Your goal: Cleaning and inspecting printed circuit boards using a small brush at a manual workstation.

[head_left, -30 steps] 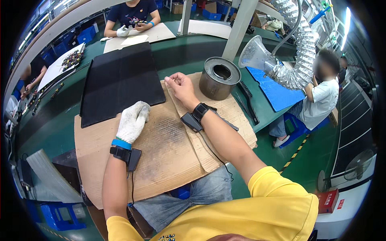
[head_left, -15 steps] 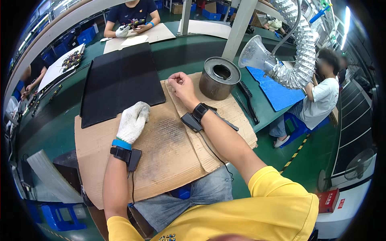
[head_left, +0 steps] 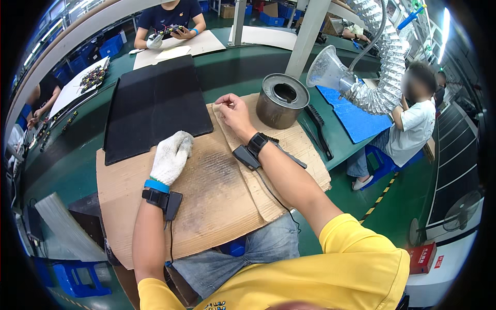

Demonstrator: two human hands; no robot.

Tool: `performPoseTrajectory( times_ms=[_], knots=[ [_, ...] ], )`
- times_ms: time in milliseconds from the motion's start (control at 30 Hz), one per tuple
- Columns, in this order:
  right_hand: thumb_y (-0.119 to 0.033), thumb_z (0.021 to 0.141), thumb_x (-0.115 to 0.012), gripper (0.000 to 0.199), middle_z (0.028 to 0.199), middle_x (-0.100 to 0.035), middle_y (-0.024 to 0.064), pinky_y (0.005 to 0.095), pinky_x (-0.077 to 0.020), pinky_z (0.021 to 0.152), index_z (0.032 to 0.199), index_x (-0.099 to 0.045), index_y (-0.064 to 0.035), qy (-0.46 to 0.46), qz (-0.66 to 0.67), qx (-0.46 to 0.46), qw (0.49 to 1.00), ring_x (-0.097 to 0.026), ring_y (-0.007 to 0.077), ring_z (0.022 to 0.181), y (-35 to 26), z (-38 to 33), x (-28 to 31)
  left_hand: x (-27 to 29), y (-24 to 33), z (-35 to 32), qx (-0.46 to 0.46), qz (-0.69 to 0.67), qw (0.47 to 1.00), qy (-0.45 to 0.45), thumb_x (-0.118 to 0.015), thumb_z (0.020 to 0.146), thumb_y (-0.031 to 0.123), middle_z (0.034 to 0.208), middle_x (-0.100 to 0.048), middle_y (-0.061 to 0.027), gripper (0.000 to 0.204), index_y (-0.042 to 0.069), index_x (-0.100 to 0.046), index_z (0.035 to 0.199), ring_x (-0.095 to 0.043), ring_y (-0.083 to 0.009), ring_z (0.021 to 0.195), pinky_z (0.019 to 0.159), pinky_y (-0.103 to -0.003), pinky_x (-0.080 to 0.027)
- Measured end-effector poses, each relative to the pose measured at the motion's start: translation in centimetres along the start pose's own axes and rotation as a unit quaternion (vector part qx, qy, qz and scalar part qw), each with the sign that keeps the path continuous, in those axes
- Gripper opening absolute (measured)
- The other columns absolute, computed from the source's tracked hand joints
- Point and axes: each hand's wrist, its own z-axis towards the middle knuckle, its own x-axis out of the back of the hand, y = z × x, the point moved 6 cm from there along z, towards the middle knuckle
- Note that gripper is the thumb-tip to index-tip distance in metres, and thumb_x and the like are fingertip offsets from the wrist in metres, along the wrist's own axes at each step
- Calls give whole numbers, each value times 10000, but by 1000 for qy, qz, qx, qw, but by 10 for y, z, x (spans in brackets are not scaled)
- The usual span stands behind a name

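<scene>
Over the cardboard (head_left: pixel 129 206), the gloved left hand (head_left: pixel 171 156) lies left, the curled right hand (head_left: pixel 235 114) near its far edge, either's grip indeterminable.

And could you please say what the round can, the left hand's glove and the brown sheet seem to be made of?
Round can: probably metal, greyish and slightly glossy, judging by highlights along its rim.
Glove: likely knitted cotton or similar yarn, matte white, with a soft look.
Brown sheet: apparently corrugated cardboard, matte and stained, showing fine parallel ridges.
</scene>
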Motion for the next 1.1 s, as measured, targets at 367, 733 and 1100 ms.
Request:
performPoseTrajectory(
  times_ms=[367,733,1100],
  knots=[
    [-16,934,-521,237,1002,-532,43,264,-440,618,820,-728,-4,-10,-10,29,999,-534,115,735,-7,-2,-2,1,0,-1,8,3,1000,1,-548,1056,125,762,-677,-77,207,-9,-702,1023,-646,-145,685,683,-309,-527],
    [23,882,-527,231,964,-540,49,274,-436,612,762,-725,26,-20,16,45,999,-546,130,715,-8,-1,-4,-2,2,0,19,-39,999,-6,-534,1068,133,740,-653,-73,222,-8,-692,1001,-623,-141,678,673,-305,-513],
    [74,860,-537,204,938,-572,57,244,-394,509,757,-710,38,-14,28,44,999,-547,117,615,-2,1,-6,-1,-2,-1,27,-37,999,-3,-530,1072,129,736,-648,-58,220,-6,-691,1008,-619,-136,679,671,-299,-511]
  ],
)
